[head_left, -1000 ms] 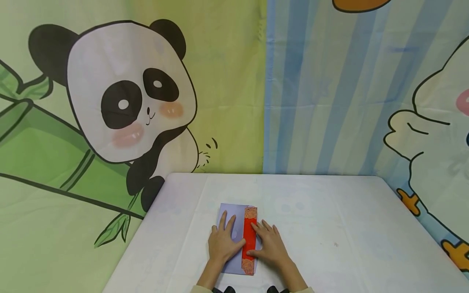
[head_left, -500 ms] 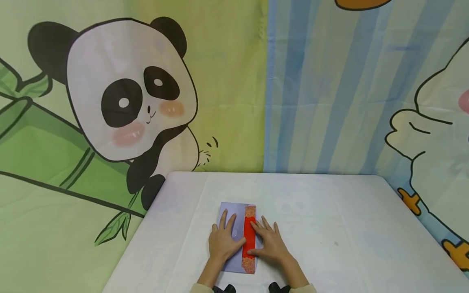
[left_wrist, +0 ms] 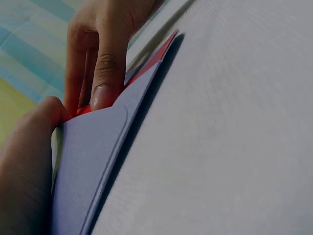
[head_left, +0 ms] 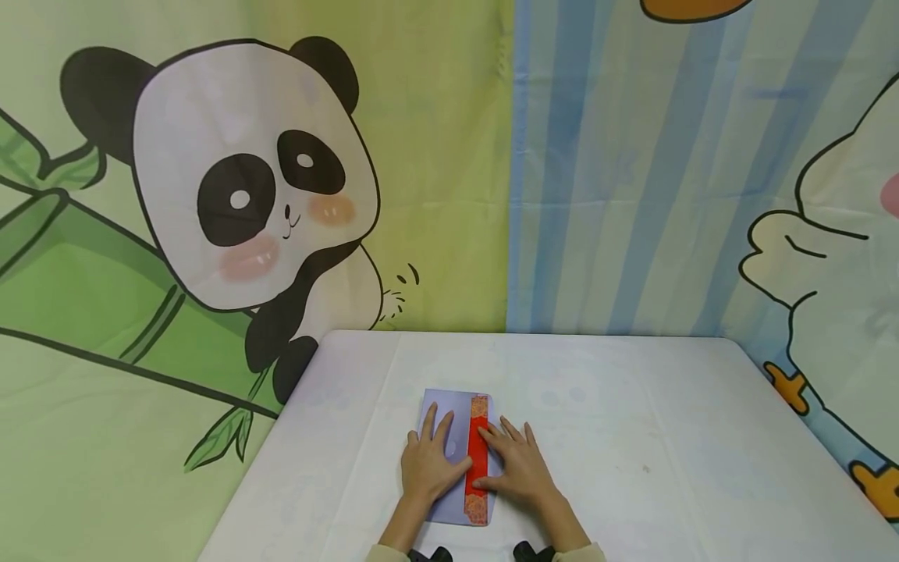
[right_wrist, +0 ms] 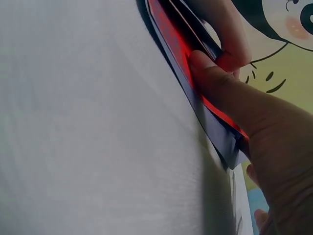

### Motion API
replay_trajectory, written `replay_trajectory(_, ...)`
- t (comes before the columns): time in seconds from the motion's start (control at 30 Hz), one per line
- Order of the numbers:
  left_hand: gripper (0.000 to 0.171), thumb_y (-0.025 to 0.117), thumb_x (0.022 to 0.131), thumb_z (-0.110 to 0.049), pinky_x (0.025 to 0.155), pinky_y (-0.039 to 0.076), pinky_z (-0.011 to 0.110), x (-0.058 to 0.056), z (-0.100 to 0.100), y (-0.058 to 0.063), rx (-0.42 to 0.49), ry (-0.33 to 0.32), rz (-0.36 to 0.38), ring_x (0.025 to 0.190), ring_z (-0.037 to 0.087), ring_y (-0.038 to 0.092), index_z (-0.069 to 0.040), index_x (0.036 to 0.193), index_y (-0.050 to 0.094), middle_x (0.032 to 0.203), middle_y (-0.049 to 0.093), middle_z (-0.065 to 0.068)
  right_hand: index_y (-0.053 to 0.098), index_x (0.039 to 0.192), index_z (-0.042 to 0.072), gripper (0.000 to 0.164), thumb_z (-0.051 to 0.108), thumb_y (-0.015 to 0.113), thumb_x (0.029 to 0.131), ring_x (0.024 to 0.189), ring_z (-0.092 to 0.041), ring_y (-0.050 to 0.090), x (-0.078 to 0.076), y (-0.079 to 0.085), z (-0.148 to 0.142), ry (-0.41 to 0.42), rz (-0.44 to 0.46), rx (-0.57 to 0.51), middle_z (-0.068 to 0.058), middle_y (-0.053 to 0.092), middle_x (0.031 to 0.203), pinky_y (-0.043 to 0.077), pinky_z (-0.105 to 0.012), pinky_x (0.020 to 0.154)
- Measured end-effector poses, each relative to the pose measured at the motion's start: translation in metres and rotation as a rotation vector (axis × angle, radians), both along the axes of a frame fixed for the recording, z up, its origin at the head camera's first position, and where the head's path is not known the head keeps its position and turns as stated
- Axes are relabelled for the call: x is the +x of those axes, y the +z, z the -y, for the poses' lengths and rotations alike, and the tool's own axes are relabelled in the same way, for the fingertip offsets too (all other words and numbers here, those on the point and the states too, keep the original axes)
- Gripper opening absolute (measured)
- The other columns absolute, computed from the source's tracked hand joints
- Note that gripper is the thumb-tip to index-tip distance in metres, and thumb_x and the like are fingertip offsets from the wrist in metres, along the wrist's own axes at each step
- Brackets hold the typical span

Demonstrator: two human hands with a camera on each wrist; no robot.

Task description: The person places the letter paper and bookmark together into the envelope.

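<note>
A flat lavender paper piece (head_left: 448,417), like an envelope or folded card, lies on the white table. A red paper strip (head_left: 477,453) with patterned orange ends runs lengthwise along its right side. My left hand (head_left: 427,468) rests on the lavender part with fingers spread, its thumb at the strip's left edge. My right hand (head_left: 521,468) touches the red paper with its fingertips and thumb from the right. In the left wrist view the lavender panel (left_wrist: 93,147) has a curved edge, with red showing beyond it. The right thumb (right_wrist: 212,73) presses on the red in the right wrist view.
The white table (head_left: 632,437) extends around the paper on all sides. Behind it hangs a cloth backdrop (head_left: 449,195) with a printed panda and stripes. Two black objects (head_left: 532,553) show at the bottom edge between the sleeves.
The head view shifts slightly. Both hands and the lavender and red paper keep nearly the same places.
</note>
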State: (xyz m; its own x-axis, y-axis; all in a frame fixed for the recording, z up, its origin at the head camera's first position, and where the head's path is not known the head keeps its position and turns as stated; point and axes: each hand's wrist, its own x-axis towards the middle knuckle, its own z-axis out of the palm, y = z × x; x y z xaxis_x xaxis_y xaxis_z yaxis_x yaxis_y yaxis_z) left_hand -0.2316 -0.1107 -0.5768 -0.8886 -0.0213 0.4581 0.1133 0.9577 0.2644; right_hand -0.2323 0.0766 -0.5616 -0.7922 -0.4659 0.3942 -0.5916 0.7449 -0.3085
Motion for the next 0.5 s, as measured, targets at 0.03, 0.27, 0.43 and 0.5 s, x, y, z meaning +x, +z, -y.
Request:
replay_trajectory(0.03,0.076,0.057,0.061,-0.062,0.052,0.032,0.025,0.0,0.0,0.0,-0.001,0.001,0.0,0.071,0.02,0.041,-0.03,0.13,0.047,0.145,0.03,0.0,0.052,0.127,0.014,0.085,0.065,0.063,0.061,0.127,-0.032,0.034,0.001,0.0,0.0,-0.006,-0.004,0.0,-0.005,0.05,0.131,0.015,-0.06,0.1)
replay_trajectory(0.27,0.077,0.057,0.061,-0.061,0.052,0.033,0.026,0.0,0.0,0.001,0.004,0.001,0.008,0.072,0.02,0.041,-0.03,0.13,0.046,0.145,0.029,0.0,0.051,0.128,0.008,0.085,0.06,0.066,0.063,0.13,-0.032,0.029,0.001,-0.003,-0.002,0.04,0.106,-0.119,-0.008,0.044,0.135,0.014,-0.06,0.1)
replay_trajectory(0.43,0.078,0.057,0.061,-0.061,0.053,0.034,0.026,0.001,-0.001,0.002,0.005,0.002,0.021,0.073,0.021,0.041,-0.03,0.131,0.045,0.146,0.028,0.0,0.042,0.134,0.009,0.088,0.059,0.066,0.064,0.134,-0.03,0.02,0.0,-0.003,-0.011,0.129,0.229,-0.14,-0.006,0.034,0.143,0.008,-0.058,0.103)
replay_trajectory(0.5,0.077,0.056,0.061,-0.061,0.054,0.034,0.026,0.001,-0.001,0.003,-0.001,0.003,0.026,0.073,0.021,0.041,-0.03,0.131,0.045,0.146,0.028,0.0,0.04,0.136,0.011,0.09,0.06,0.066,0.064,0.135,-0.029,0.017,-0.001,-0.002,-0.014,0.153,0.257,-0.109,-0.004,0.03,0.144,0.007,-0.057,0.103)
